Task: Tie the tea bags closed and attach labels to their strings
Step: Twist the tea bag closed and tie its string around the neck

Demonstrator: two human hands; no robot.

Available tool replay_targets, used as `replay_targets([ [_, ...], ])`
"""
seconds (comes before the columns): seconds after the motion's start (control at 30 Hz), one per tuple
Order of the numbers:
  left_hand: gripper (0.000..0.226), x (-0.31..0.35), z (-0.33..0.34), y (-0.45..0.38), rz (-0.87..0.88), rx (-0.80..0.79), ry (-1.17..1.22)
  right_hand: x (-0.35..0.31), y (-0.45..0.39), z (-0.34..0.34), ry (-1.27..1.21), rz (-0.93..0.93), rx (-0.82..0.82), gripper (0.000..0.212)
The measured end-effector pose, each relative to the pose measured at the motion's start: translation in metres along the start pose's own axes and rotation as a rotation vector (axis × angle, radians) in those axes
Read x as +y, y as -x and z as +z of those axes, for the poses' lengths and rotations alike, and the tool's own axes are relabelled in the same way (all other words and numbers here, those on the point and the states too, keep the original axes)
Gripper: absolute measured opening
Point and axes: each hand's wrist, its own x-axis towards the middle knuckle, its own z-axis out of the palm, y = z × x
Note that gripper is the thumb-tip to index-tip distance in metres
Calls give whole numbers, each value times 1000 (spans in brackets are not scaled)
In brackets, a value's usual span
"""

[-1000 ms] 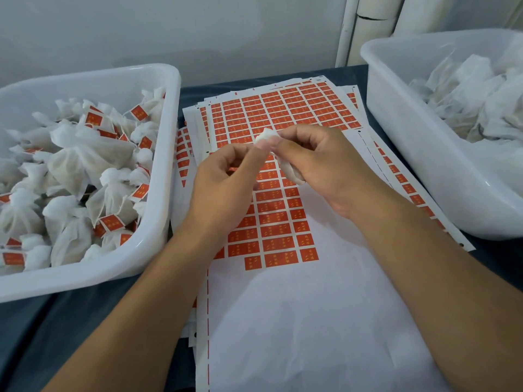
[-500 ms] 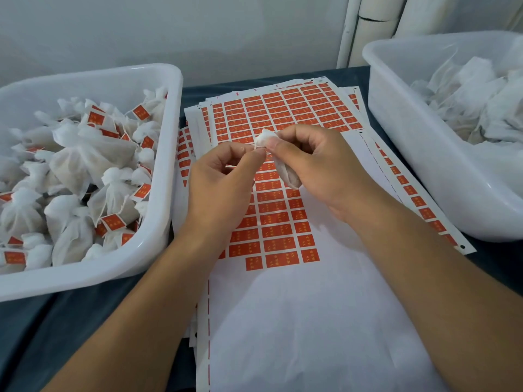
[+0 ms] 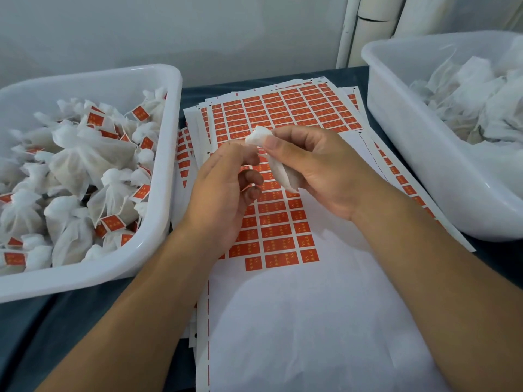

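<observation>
Since half a second ago the left hand [image 3: 223,190] has drawn slightly away from the right, its fingers now curled loosely inward with the fingertips near the bag's neck; whether it pinches a string cannot be told. Largest on the dark blue tabletop [image 3: 34,329] are two white plastic tubs: the left tub [image 3: 158,222] is heaped with tied white tea bags bearing orange labels [image 3: 85,165], while the right tub [image 3: 424,154] holds loose untied white bags [image 3: 475,103]. Between the tubs lies a stack of white sheets printed with rows of orange rectangular stickers [image 3: 285,114]; the top sheet [image 3: 297,321] is bare white in its near half. Above that sheet the right hand [image 3: 319,171] closes its grip on a small white fabric tea bag [image 3: 278,168], thumb and forefinger pinching its gathered top while the body of the bag rests against the palm.
</observation>
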Motion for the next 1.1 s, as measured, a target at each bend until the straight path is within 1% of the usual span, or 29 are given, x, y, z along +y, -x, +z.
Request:
replay_targets([
  [0.07,20,0,-1,-1,4,-61,0,-2,1,-2,-54,17,-52,37],
  [0.13,26,0,-2,-1,30,-130,-31,-4,1,-5,-134,46,-82,33],
  [0.2,29,1,-3,1,50,-178,-60,-4,0,-8,-193,70,-69,26],
  [0.27,30,2,-3,3,60,-202,-70,-5,-1,-8,-232,85,-39,19],
  [0.43,39,2,-1,5,91,-216,-84,-5,-1,-6,-324,101,-8,18],
  [0.57,40,2,0,5,127,-209,-121,-6,-1,-4,-289,89,25,20],
  [0.67,28,2,0,5,109,-192,-85,-6,-1,-3,-194,58,50,18],
  [0.7,25,2,0,4,96,-177,-73,-6,-1,-2,-142,41,59,17],
  [0.8,27,3,0,2,49,-95,-59,-5,0,0,-17,-7,73,15],
  [0.87,29,2,0,1,32,-38,-59,-4,-1,1,33,-23,78,14],
  [0.97,26,1,-1,0,20,-4,-50,-2,-1,2,68,-31,96,14],
  [1.0,27,2,-1,0,15,-7,-36,-1,-1,2,67,-31,104,14],
  [1.1,41,3,0,-1,-18,-30,82,0,-2,1,68,-35,123,13],
])
